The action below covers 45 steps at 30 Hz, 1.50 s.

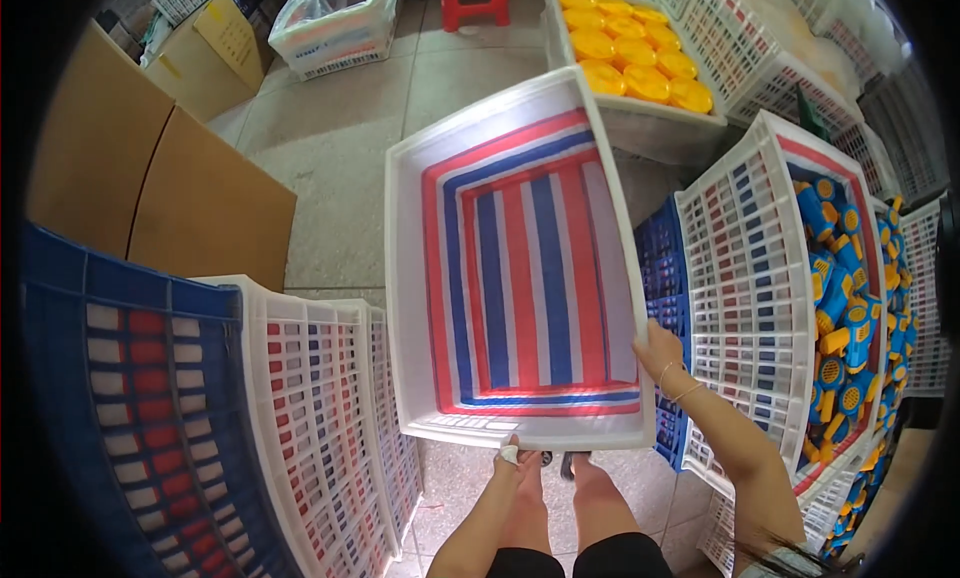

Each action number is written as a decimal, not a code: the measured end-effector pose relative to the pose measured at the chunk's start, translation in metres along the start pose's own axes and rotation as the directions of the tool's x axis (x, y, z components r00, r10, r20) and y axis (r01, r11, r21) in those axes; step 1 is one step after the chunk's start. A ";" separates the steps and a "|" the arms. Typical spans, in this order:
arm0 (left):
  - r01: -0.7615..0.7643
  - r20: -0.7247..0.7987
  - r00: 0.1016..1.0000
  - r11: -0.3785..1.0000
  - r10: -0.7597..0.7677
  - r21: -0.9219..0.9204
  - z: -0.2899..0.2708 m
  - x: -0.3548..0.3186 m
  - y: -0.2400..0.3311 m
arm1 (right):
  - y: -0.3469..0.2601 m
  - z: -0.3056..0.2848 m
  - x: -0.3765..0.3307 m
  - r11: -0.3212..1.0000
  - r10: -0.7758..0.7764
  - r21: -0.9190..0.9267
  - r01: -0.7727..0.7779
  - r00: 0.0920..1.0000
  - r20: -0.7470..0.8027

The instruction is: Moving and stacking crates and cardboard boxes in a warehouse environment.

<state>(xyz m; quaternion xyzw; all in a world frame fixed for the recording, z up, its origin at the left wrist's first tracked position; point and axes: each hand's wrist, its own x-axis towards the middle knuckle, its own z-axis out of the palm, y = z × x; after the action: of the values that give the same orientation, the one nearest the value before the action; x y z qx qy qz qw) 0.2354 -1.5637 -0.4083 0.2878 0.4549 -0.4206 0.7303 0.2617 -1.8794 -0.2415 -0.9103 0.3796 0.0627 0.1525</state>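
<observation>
A white plastic crate [520, 433] with a red, blue and white striped woven liner [530, 278] hangs in front of me, tilted so that I look into it. Nothing lies on the liner. My left hand [510, 458] grips the near rim, with something white around a finger. Higher up, my right hand [660, 352] is closed round the right rim. A thin bracelet circles that wrist. Parts of both hands' fingers are hidden by the crate's edge. My legs show below it.
On the right, white crates [745, 288] hold blue and yellow toy parts [845, 298]. A box of yellow round pieces [630, 43] stands ahead, beside a red stool [474, 0]. Blue and white crates [315, 408] and cardboard boxes [200, 198] line the left. Tiled floor [340, 158] lies between.
</observation>
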 end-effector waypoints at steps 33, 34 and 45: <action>-0.101 0.014 0.995 0.995 0.101 -0.020 0.094 -0.048 0.017 | -0.086 -0.086 0.135 0.981 -0.183 0.033 0.190 0.970 -0.160; 0.102 -0.011 0.994 0.939 -0.111 -0.328 0.082 -0.043 0.014 | -0.094 -0.087 0.131 0.983 -0.176 0.030 0.183 0.970 -0.167; 0.067 -0.027 0.996 0.924 -0.084 -0.377 0.158 -0.032 0.021 | -0.121 -0.107 0.204 0.973 -0.224 -0.101 0.208 0.957 -0.186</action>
<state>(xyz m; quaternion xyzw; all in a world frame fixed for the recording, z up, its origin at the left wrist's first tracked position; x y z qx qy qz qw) 0.3131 -1.6692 -0.3119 0.1341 0.5531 -0.3474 0.7453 0.4909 -1.9707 -0.1597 -0.9534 0.2883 -0.0289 0.0836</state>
